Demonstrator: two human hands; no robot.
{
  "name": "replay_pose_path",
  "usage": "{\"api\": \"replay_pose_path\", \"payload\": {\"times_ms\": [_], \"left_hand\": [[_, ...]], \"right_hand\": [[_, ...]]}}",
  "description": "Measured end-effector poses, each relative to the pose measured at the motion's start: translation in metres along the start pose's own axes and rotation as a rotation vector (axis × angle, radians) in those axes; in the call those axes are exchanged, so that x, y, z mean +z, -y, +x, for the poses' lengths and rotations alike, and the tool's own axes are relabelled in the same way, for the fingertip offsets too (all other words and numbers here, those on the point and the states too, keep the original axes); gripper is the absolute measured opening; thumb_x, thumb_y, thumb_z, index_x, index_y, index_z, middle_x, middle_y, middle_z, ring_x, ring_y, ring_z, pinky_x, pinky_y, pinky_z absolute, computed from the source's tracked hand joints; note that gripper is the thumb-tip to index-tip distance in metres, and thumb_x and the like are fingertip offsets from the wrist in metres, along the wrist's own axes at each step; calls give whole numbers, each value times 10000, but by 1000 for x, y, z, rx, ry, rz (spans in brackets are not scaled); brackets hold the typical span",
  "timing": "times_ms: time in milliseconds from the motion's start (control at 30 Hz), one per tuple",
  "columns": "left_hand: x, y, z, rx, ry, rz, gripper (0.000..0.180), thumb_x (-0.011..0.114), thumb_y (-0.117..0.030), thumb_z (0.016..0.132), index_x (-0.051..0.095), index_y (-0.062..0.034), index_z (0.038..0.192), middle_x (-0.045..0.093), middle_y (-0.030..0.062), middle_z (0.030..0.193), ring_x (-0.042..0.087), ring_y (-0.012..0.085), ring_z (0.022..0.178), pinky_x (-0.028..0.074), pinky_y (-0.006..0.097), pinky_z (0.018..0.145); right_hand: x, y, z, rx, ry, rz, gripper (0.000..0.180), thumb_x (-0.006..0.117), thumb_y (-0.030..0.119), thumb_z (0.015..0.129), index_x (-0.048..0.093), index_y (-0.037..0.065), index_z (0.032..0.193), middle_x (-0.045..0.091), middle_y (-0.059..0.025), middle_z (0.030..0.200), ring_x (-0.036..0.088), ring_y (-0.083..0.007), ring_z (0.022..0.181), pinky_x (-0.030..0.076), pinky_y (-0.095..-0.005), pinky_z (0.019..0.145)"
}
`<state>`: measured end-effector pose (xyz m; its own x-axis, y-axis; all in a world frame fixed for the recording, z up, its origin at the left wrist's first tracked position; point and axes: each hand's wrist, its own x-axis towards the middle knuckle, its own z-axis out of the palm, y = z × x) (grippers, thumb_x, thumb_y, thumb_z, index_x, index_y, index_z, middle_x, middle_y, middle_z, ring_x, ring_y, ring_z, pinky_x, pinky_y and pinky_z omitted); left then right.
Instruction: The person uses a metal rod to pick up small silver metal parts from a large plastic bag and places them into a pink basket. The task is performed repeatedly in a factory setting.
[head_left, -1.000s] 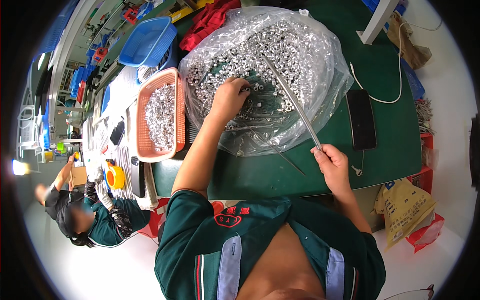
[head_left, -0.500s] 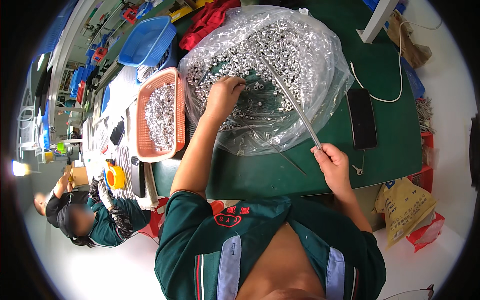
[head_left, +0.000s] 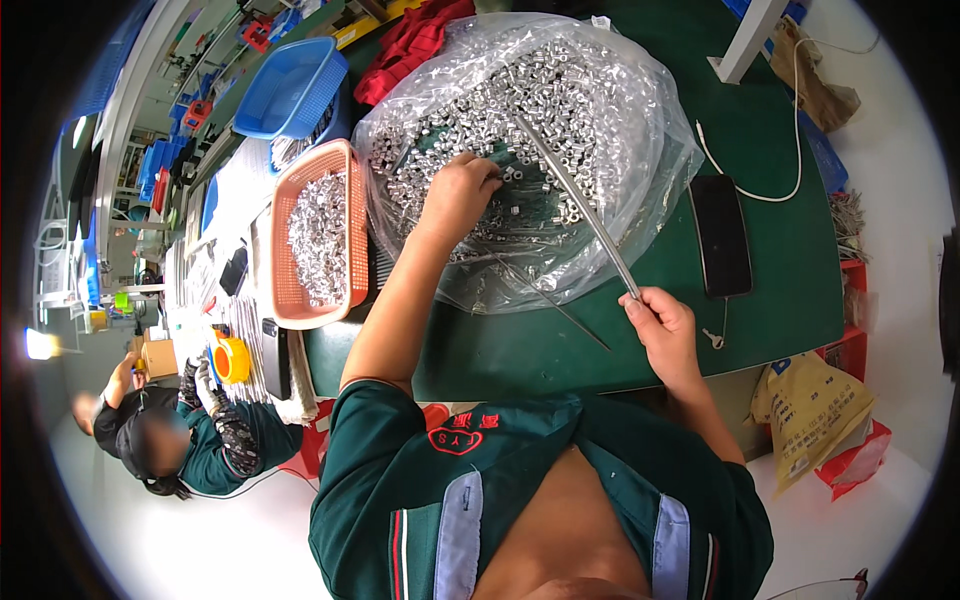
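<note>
A large clear plastic bag [head_left: 655,215] lies spread open on the table, heaped with small silvery metal rings [head_left: 575,85]. My left hand [head_left: 460,198] reaches into it at the near left of the heap, fingers bent and drawn together; whatever they pinch is too small to make out. In a closed grip, my right hand [head_left: 663,325] has the near end of a long thin metal rod [head_left: 580,198]. The rod slants away to the left, its far end over the rings. Another thin rod [head_left: 565,315] rests partly in the bag, pointing out toward the table's front.
Left of the bag stands a pink basket [head_left: 358,235] filled with small shiny metal pieces. Behind it is a blue basket [head_left: 265,105]. A black phone [head_left: 722,235] and a white cable [head_left: 770,200] lie to the right. Co-workers [head_left: 210,440] sit at the left.
My left hand has shifted slightly right and away among the rings. The right hand and its rod stay nearly in place.
</note>
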<state>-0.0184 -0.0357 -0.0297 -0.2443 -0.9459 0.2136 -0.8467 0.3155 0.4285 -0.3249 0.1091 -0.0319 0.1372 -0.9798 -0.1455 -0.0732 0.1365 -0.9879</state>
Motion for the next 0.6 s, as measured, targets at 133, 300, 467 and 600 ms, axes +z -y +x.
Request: {"api": "replay_pose_path", "payload": {"times_ms": [133, 300, 467, 600], "left_hand": [[1, 3, -2, 19, 2, -12, 174, 710, -115, 795, 689, -27, 944, 640, 154, 904, 633, 350, 832, 506, 400, 749], [6, 10, -1, 45, -34, 51, 184, 697, -123, 821, 675, -15, 969, 638, 139, 862, 632, 327, 786, 503, 396, 722], [-19, 5, -2, -410, -23, -721, 164, 624, -167, 945, 637, -3, 949, 559, 13, 654, 527, 87, 613, 413, 260, 530], [-30, 27, -20, -334, 7, -1669, 145, 614, -177, 954, 616, -41, 1004, 593, 48, 740, 470, 111, 560, 362, 240, 496]], "right_hand": [[0, 0, 0, -11, 3, 1, 134, 642, 97, 930, 640, -34, 906, 491, 48, 669, 403, -21, 617, 340, -208, 538], [1, 3, 1, -10, 4, -4, 138, 639, 96, 930, 639, -38, 899, 491, 46, 661, 406, -22, 618, 344, -211, 538], [0, 3, 3, -21, 54, -94, 133, 641, 93, 921, 642, -36, 887, 497, 26, 642, 422, -32, 616, 357, -224, 539], [1, 0, 5, -71, 124, -160, 132, 659, 98, 896, 638, -31, 878, 531, -23, 644, 450, -63, 604, 381, -249, 546]]}}
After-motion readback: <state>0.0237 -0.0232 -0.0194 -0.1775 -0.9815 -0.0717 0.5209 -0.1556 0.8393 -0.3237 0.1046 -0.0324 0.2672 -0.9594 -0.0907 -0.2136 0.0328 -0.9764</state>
